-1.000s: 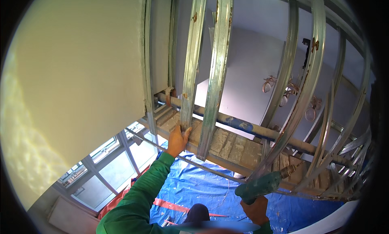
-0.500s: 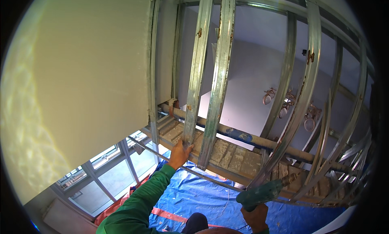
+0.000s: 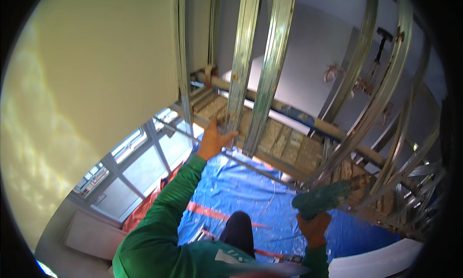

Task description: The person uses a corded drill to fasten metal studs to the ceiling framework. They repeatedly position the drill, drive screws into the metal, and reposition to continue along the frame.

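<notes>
My left hand [image 3: 213,142] is at the lower end of a galvanized metal stud [image 3: 237,90]. Its thumb reaches across the stud's face, while the other visible fingers stretch upward beside it, apart and not wrapped round. A second metal stud [image 3: 271,75] hangs just to the right, its lower end free of my hand. Lower right, my right hand [image 3: 314,228] grips a dark green power drill [image 3: 320,199] by its handle. The drill lies nearly level, its nose to the right near the curved-looking studs; its tip is blurred.
Behind the studs runs a dusty scaffold plank [image 3: 284,142] with a pipe [image 3: 301,115] along it. A pale wall panel [image 3: 106,75] fills the left. Blue tarp [image 3: 260,181] covers the floor below. Loose metal channels [image 3: 415,196] crowd the right; windows [image 3: 144,172] stand lower left.
The view has tilted downward, so the studs and plank sit higher in it. My left hand's grip on the stud has loosened, its fingers spreading. The drill stays in my right hand.
</notes>
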Demonstrator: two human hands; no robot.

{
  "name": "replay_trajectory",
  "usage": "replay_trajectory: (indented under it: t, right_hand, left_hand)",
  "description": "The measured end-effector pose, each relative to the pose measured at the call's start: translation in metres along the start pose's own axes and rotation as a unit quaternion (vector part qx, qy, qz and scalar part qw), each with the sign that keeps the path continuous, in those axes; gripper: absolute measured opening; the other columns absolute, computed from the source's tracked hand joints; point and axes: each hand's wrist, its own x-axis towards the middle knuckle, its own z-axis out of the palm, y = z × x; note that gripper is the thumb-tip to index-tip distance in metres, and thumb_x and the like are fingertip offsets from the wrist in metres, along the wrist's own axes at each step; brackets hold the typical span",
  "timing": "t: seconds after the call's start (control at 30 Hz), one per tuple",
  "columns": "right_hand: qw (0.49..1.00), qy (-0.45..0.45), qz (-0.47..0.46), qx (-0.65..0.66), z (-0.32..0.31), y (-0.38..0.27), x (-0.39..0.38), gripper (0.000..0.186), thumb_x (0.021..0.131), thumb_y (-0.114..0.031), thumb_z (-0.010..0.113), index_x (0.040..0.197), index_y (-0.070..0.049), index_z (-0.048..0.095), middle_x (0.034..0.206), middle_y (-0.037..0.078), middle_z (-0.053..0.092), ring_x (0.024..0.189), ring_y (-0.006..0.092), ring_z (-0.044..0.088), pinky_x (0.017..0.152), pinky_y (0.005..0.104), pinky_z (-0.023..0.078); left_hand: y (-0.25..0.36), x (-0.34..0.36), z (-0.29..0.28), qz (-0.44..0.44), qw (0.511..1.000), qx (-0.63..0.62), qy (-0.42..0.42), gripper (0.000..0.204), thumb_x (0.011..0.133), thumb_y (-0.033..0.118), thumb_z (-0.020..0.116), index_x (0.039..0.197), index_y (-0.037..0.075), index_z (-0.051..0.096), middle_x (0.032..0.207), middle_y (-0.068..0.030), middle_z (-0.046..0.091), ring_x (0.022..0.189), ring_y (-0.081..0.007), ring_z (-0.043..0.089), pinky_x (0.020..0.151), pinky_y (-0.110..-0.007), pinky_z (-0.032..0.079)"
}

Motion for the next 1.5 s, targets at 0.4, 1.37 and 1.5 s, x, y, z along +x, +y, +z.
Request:
replay_trajectory:
  t: [0.4, 1.37, 1.5]
  right_hand:
    - [0.984, 0.043, -0.150, -0.081, -0.032, -0.023, 0.041, 0.049, 0.082, -0.030, 0.096, 0.125, -0.013, 0.081, 0.123, 0.009, 0.080, 0.113, 0.0362, 0.076, 0.108, 0.0515, 0.056]
    - [0.957, -0.165, -0.197, -0.132, 0.038, -0.120, 0.088, 0.056, 0.070, -0.027, 0.097, 0.114, -0.004, 0.070, 0.083, 0.014, 0.072, 0.072, 0.0378, 0.073, 0.066, 0.0484, 0.056]
    - [0.958, -0.095, -0.203, -0.177, 0.022, -0.145, 0.106, 0.081, 0.070, -0.026, 0.097, 0.136, 0.004, 0.062, 0.101, 0.022, 0.074, 0.086, 0.0420, 0.074, 0.076, 0.0509, 0.057]
  left_hand:
    - [0.029, -0.041, -0.046, -0.075, 0.978, -0.137, 0.137, 0.062, 0.104, 0.025, 0.083, 0.153, -0.004, 0.057, 0.126, -0.0186, 0.078, 0.110, -0.0242, 0.074, 0.100, -0.040, 0.059]
    - [0.155, -0.125, -0.020, -0.057, 0.873, -0.442, -0.195, 0.077, 0.096, 0.027, 0.089, 0.154, -0.005, 0.051, 0.129, -0.0241, 0.075, 0.117, -0.0332, 0.078, 0.099, -0.044, 0.060]
    - [0.183, -0.099, -0.020, -0.097, 0.830, -0.534, -0.124, 0.063, 0.098, 0.021, 0.085, 0.147, -0.004, 0.054, 0.126, -0.0229, 0.076, 0.114, -0.0314, 0.077, 0.095, -0.044, 0.060]
